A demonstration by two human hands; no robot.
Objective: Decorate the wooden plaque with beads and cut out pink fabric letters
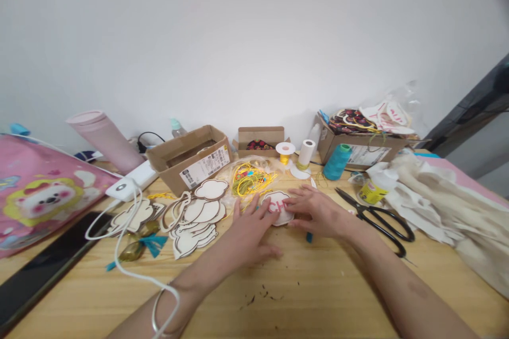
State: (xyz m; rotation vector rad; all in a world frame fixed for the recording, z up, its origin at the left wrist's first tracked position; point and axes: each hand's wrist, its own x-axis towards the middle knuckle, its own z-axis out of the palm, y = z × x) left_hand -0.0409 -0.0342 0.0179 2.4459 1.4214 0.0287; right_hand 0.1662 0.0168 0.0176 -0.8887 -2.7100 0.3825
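My left hand (248,230) lies flat on the wooden table (302,296), its fingers stretched out and touching the left edge of a white cloud-shaped piece with pink letters (278,205). My right hand (316,212) rests on the right side of that same piece, fingers spread and pressing it down. A tangle of yellow cord (250,177) lies just beyond the piece. To the left is a pile of several blank cloud-shaped cutouts (196,217). A small blue bit (309,237) peeks out under my right hand.
Black scissors (377,217), a glue bottle (371,190), a teal thread cone (337,161) and white fabric (441,206) lie right. Cardboard boxes (191,159) stand at the back. A white cable (127,233), dark tablet (47,270) and pink bag (40,190) lie left.
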